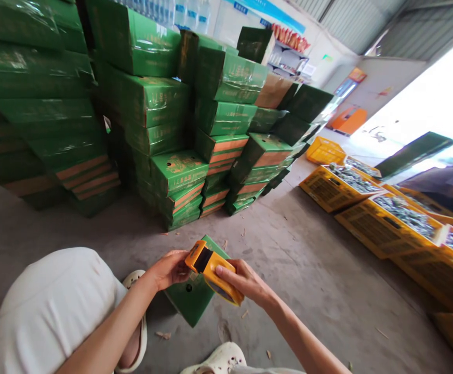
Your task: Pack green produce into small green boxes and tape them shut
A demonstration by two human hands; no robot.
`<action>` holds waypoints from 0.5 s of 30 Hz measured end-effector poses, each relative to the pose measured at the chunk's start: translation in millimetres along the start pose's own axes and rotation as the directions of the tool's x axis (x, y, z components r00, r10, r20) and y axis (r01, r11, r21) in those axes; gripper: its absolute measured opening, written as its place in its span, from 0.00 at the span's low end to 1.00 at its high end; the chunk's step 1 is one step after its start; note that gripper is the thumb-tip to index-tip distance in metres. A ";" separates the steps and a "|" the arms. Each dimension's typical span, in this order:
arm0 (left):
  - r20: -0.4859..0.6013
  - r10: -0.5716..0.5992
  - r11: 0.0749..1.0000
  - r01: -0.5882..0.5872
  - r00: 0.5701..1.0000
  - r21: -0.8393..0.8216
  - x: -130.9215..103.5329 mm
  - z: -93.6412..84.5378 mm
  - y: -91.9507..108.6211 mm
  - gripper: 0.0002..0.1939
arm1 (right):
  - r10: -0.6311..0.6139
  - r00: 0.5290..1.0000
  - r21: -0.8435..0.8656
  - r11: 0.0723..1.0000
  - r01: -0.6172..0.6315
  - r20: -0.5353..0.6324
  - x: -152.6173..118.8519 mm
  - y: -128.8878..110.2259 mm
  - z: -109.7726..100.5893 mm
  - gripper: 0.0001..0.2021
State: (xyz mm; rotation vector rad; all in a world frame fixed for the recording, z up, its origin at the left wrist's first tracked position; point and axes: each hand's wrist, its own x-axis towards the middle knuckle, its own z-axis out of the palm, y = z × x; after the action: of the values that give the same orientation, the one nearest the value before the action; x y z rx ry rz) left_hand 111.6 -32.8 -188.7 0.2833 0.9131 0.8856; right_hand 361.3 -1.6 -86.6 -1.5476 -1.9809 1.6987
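Note:
An orange tape dispenser (221,275) with a dark band near its front end is held above a green box (193,304) on the floor. My right hand (244,280) wraps round the dispenser's body, its thumb on the upper side. At the front end, my left hand (174,269) has its fingers curled against the dispenser's edge; whether they also pinch tape is too small to tell. Part of the box's top is hidden behind the dispenser, and a small dark hole shows in it.
Tall stacks of green boxes (180,171) stand ahead and to the left. Yellow crates (382,223) filled with small items line the right side, with a person (444,182) beyond them. My knee (58,306) and shoes (226,358) are close to the green box.

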 end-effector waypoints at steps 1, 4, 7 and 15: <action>0.013 0.005 1.000 -0.005 1.000 -0.021 -0.4 -0.4 0.5 0.28 | -0.002 1.000 -0.009 1.000 0.002 0.001 -0.2 -0.1 0.7 0.34; 0.011 0.026 0.998 -0.026 1.000 -0.061 -2.5 0.4 2.4 0.27 | -0.013 1.000 -0.025 1.000 0.012 -0.003 -1.7 1.0 2.5 0.33; -0.003 0.038 0.999 -0.038 0.999 -0.027 -4.4 1.9 3.2 0.26 | -0.028 1.000 -0.034 0.999 0.028 -0.007 -5.0 3.0 2.3 0.33; -0.098 0.284 0.925 -0.246 0.954 0.291 5.8 8.4 1.7 0.30 | 0.017 0.994 -0.010 1.000 -0.018 -0.104 -9.2 -5.2 11.6 0.32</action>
State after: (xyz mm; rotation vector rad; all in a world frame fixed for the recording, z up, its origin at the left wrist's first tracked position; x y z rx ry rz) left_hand 118.9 -26.1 -186.0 0.6038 1.1481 1.0372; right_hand 355.1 -15.3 -82.2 -1.6268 -1.9342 1.5812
